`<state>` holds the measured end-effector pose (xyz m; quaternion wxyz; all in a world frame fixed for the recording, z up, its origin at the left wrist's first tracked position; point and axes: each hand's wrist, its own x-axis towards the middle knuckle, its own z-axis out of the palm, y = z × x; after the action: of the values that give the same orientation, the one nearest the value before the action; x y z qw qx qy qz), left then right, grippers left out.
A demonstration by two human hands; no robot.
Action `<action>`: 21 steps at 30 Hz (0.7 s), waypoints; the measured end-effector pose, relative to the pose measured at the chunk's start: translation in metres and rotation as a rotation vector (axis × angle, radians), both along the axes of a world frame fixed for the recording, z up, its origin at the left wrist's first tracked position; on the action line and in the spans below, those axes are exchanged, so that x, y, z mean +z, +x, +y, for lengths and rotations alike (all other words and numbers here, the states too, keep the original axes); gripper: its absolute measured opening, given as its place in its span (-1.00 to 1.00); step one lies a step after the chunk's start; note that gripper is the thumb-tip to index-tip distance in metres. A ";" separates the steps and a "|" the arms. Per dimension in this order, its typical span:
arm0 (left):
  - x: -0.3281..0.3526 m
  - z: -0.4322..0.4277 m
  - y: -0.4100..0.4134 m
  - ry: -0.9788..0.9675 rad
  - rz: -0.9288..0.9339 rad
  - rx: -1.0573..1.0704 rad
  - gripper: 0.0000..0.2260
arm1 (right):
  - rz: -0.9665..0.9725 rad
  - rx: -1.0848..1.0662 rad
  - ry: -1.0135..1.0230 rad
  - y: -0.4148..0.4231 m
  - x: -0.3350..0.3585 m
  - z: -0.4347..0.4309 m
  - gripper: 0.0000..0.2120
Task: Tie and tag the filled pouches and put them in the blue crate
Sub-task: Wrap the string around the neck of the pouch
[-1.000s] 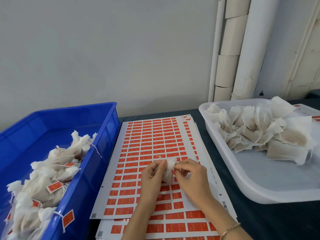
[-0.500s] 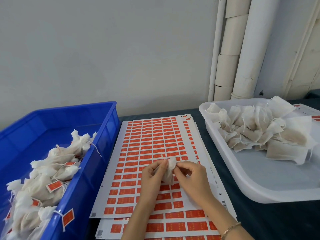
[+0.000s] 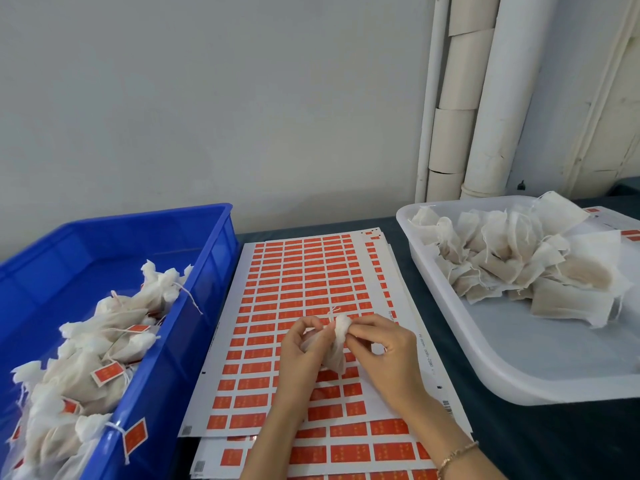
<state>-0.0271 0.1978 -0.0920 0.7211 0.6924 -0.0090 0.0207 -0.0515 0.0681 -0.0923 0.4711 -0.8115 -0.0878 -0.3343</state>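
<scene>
A small white filled pouch [image 3: 337,344] is held upright between both hands over the sheets of orange tags [image 3: 301,271]. My left hand [image 3: 301,355] pinches its left side near the gathered neck, and my right hand [image 3: 384,355] pinches the neck from the right. A thin string end sticks up above the neck. The blue crate [image 3: 194,306] stands at the left with several tied, tagged pouches [image 3: 104,344] in it. One orange tag hangs over its front rim.
A white tray [image 3: 519,368] at the right holds a heap of untied pouches [image 3: 519,261]. Stacked tag sheets lie on the dark table between crate and tray. White pipes [image 3: 485,98] run up the wall behind the tray.
My fingers have shifted slightly on the pouch neck; both hands and the pouch stay in the same place over the tag sheets.
</scene>
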 end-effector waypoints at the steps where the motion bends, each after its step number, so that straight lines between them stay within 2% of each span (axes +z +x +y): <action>1: 0.000 0.000 0.000 -0.001 -0.007 -0.007 -0.97 | -0.001 0.003 0.000 0.000 0.000 0.000 -0.76; 6: 0.001 0.000 0.000 0.000 -0.038 0.014 -0.91 | -0.022 0.006 -0.017 0.000 0.001 0.000 -0.76; 15: 0.004 0.000 -0.003 0.033 -0.068 0.006 -0.94 | -0.026 0.000 -0.013 -0.001 0.000 0.000 -0.77; 21: 0.004 -0.001 -0.003 0.042 -0.050 -0.032 -0.83 | 0.046 -0.007 -0.008 0.001 -0.001 -0.001 -0.79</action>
<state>-0.0299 0.1971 -0.0878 0.7064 0.7063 -0.0384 0.0262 -0.0505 0.0672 -0.0932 0.4685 -0.8213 -0.0755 -0.3167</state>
